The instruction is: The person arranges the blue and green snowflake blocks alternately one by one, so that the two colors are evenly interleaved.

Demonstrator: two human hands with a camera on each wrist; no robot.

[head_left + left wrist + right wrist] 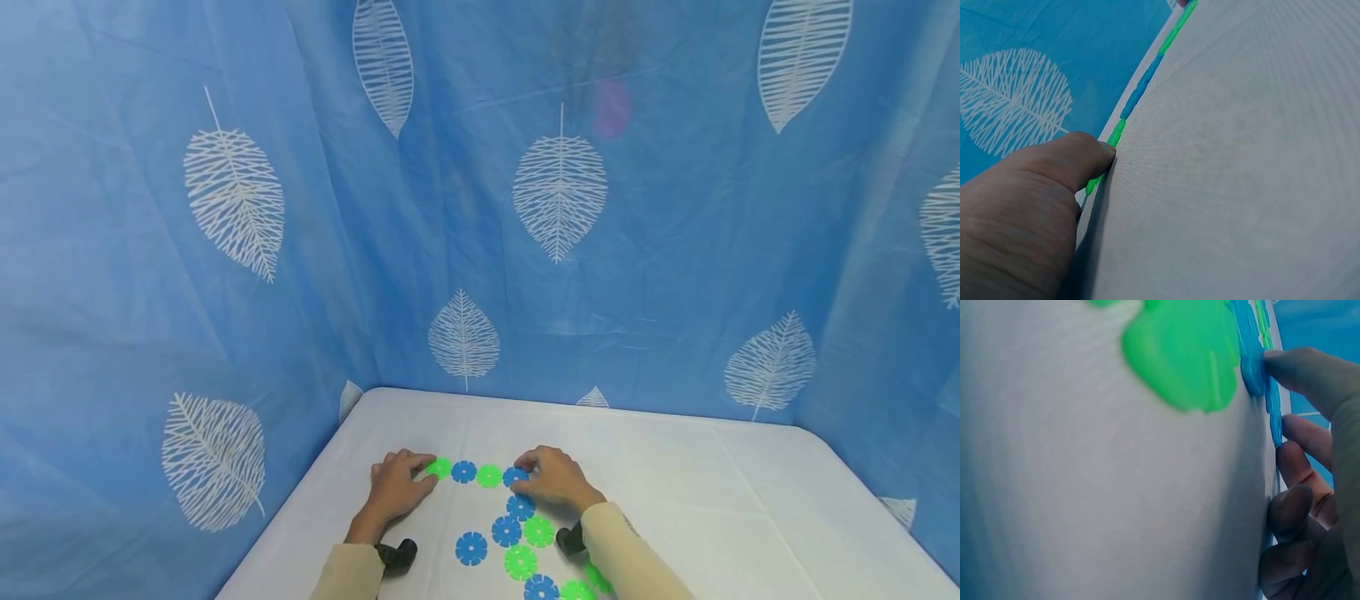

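Observation:
Flat notched plastic discs, green and blue, lie on the white table. At the left end of a short row, my left hand [400, 485] holds a green disc [440, 468] by its edge between thumb and forefinger. In the left wrist view the thumb [1094, 156] touches that disc's rim. A blue disc [464, 472] and another green disc [489, 476] come between the hands. At the row's right end, my right hand [555, 477] pinches a blue disc [514, 477], its thumb and forefinger on opposite sides. Its other fingers are curled in the right wrist view.
Below the right hand lie more blue discs [506, 531] and green discs [520, 563], some partly under the right sleeve [633, 554]. One blue disc [471, 548] lies apart, nearer the front. A blue leaf-patterned curtain [652, 250] hangs behind and beside the table [750, 508].

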